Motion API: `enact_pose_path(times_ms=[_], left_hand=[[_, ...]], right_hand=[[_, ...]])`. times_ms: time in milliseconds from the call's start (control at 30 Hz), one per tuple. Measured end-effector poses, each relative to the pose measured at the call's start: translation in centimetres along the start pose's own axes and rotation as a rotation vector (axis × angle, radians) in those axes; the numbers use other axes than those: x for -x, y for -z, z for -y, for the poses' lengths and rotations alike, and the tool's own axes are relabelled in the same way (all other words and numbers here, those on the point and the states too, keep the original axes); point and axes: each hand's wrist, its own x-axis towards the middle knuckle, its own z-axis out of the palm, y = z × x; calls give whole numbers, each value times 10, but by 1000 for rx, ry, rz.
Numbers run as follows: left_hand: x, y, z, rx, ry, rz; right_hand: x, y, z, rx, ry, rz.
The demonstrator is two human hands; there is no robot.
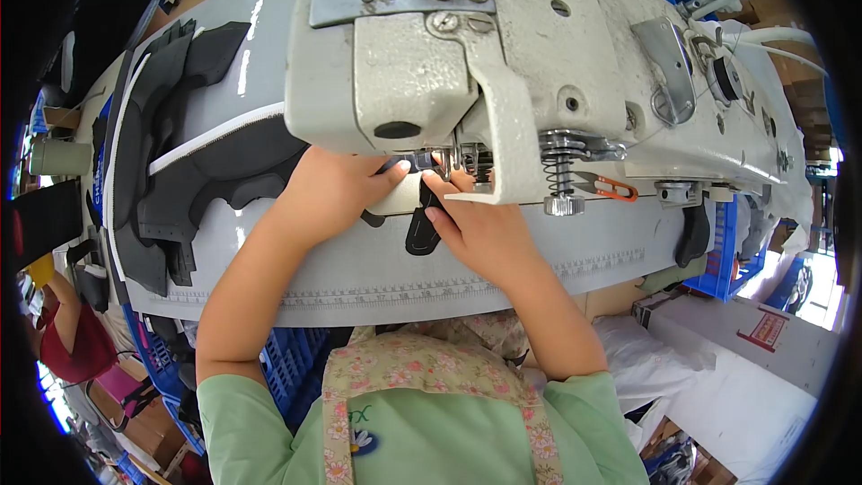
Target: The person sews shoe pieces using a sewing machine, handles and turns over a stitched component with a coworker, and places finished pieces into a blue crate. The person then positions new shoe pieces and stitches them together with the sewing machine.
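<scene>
A cream-coloured sewing machine stands over the grey table. Under its head, my left hand presses its fingers on dark fabric near the needle area. My right hand is just to the right, its thumb and fingers closed on a small black piece with a pale outline, which hangs toward me over the table. The machine head partly hides the fingertips of both hands. Black padded pieces with a white edge lie left of my left hand.
Orange-handled snips lie by the machine at right. A measuring scale runs along the table's front edge. Blue crates stand at the right and below the table. White boxes are at lower right. A person in red is at far left.
</scene>
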Motion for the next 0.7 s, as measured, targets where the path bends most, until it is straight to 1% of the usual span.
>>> enact_pose_path(times_ms=[33, 67, 133, 167, 233, 300, 367, 433, 467, 533, 567, 633, 700], left_hand=[[0, 0, 1, 89, 46, -3], [1, -4, 6, 89, 46, -2], [4, -10, 16, 68, -221, -103], [5, -11, 18, 67, -224, -101], [5, -7, 15, 209, -66, 22], [3, -7, 12, 168, -87, -8], [2, -6, 9, 124, -109, -37], [2, -4, 5, 138, -25, -8], [2, -5, 5, 136, -25, -9], [2, -7, 6, 267, 53, 22], [2, -6, 7, 265, 53, 21], [3, -4, 8, 126, -63, 6], [2, -3, 9, 86, -78, -7]], right_hand=[[0, -2, -1, -34, -15, -4], [1, -3, -2, -70, -29, -8], [3, -5, -4, -80, -9, -39], [4, -5, -5, -87, 10, -71], [2, -3, -5, -97, 4, -52], [1, -1, -4, -107, 1, -33], [0, -1, -3, -119, 10, -66], [0, -1, -2, -106, 14, -76], [0, 0, -2, -92, 18, -85], [0, 0, -2, -85, 29, -88], [0, 0, -3, -77, 38, -89], [0, -1, -4, -71, 37, -89], [0, -3, -5, -66, 35, -87]])
